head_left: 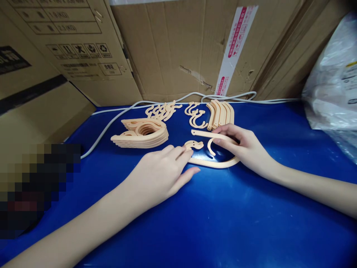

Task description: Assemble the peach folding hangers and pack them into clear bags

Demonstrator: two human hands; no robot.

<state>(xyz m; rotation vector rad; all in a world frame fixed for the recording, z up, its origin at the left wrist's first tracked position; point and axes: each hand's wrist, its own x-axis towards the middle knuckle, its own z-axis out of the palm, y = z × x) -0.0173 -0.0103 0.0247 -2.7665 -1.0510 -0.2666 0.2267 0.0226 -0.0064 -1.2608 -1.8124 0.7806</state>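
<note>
Tab (197, 144) with small dark holes is lying between two curved strips, its long axis running roughly left to right, nearly in line with both. Beyond the tab, the upper strip (205, 134) is showing a hole at its left end; on the tab's near side, the lower strip (213, 163) is passing just under the left fingertips. The left hand (160, 167) is the nearer one: its fingers are closing narrowly over the tab's left end, the thumb standing apart, so the tab is pointing rightward from them. To the tab's right, the right hand (248, 145) is pinching the upper strip, its thumb just beside a crescent (209, 146); it is also covering where the strips may be meeting. Whether crescent and tab are forming one piece, I cannot tell.
</note>
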